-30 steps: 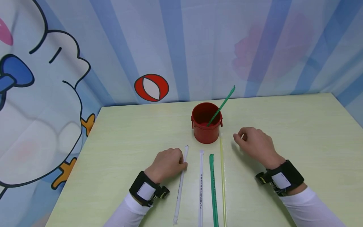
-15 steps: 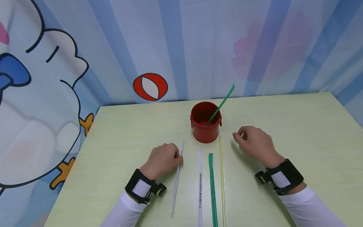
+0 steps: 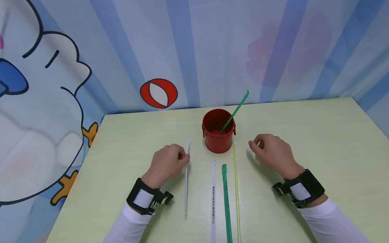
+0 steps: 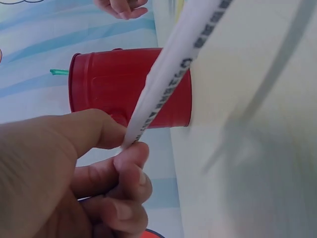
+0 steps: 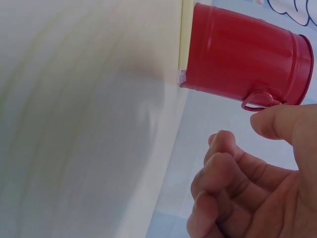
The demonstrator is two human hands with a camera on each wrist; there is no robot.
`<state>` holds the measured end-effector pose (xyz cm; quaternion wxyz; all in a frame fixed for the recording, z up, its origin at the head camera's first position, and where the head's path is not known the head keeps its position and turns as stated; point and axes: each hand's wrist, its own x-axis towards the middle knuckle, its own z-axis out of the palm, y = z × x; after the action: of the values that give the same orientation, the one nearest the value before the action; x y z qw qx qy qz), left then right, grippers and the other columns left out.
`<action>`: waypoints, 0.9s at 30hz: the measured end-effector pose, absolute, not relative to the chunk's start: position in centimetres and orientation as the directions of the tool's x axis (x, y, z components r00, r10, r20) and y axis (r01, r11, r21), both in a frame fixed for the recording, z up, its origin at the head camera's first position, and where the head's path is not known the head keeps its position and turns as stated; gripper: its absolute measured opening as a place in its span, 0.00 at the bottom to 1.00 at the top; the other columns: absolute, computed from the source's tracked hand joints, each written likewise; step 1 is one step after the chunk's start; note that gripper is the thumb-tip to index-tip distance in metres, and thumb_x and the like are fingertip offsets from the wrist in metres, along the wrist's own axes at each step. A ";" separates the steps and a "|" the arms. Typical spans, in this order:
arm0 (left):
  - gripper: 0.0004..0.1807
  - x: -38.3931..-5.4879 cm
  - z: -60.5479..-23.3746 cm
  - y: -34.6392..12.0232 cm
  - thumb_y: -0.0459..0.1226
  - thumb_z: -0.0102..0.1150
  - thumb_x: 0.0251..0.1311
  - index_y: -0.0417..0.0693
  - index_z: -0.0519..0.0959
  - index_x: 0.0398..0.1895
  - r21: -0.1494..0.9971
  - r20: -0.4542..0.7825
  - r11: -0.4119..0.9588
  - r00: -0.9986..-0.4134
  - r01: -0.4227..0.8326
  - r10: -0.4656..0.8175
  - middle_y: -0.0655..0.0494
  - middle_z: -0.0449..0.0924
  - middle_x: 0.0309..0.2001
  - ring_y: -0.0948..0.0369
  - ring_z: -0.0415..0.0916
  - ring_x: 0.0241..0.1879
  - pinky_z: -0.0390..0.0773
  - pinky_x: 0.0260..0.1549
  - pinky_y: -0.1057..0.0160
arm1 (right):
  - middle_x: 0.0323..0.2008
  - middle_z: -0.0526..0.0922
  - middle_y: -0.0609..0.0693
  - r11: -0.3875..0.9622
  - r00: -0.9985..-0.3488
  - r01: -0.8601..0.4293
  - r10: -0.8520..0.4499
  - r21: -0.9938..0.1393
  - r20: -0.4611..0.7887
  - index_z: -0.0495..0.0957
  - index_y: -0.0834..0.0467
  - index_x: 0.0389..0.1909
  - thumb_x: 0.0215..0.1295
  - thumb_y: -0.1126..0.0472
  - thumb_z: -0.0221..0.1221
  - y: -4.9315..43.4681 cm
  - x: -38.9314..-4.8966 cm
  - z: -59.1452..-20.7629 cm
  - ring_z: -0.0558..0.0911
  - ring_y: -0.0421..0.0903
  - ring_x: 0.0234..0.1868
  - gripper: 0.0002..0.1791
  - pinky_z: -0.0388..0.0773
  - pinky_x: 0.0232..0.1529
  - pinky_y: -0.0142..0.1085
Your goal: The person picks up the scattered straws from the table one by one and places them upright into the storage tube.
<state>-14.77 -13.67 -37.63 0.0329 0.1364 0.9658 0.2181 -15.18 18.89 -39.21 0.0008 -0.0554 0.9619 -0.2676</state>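
My left hand (image 3: 165,165) pinches a white paper-wrapped straw (image 3: 186,192) between thumb and fingertips. In the left wrist view the wrapped straw (image 4: 171,69) is raised off the table, its shadow falling to one side, and dark print runs along the paper. Behind it stands a red bucket (image 3: 218,143) with small side handles. A green wrapped straw (image 3: 240,104) leans out of the bucket over its right rim. My right hand (image 3: 271,153) hovers loosely curled to the right of the bucket, and the right wrist view shows nothing between its thumb and fingers.
In front of the bucket lie another white wrapped straw (image 3: 213,202), a green wrapped straw (image 3: 227,206) and a long yellow straw (image 3: 236,189) in clear film, roughly side by side. The pale wooden table (image 3: 319,135) ends at a printed blue curtain (image 3: 212,50) behind.
My left hand has lifted the white wrapped straw and carried it left and away from me, turning it more upright in view. The right hand stays put.
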 end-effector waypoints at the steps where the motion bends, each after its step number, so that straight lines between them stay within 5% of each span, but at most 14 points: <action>1: 0.16 -14.8 -37.5 -13.7 0.38 0.61 0.63 0.50 0.77 0.15 0.428 0.008 0.868 -0.961 0.253 0.276 0.61 0.63 0.14 0.64 0.63 0.17 0.59 0.18 0.67 | 0.18 0.76 0.48 0.850 -0.994 -0.108 -0.108 -0.515 0.030 0.83 0.60 0.36 0.72 0.51 0.55 18.9 -15.2 -39.2 0.72 0.44 0.20 0.16 0.65 0.20 0.36; 27: 0.12 -15.1 -34.4 -14.3 0.40 0.56 0.67 0.46 0.83 0.28 0.458 0.312 0.843 -0.939 0.282 0.144 0.55 0.76 0.21 0.59 0.68 0.22 0.65 0.19 0.65 | 0.17 0.76 0.48 0.849 -0.993 -0.119 -0.116 -0.514 0.038 0.83 0.61 0.35 0.71 0.51 0.55 18.8 -15.3 -39.3 0.72 0.44 0.19 0.17 0.65 0.19 0.36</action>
<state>-15.13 -14.25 -34.36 -0.1340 0.1120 0.9506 0.2566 -15.26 18.81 -39.34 -0.0026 -0.0609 0.9616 -0.2675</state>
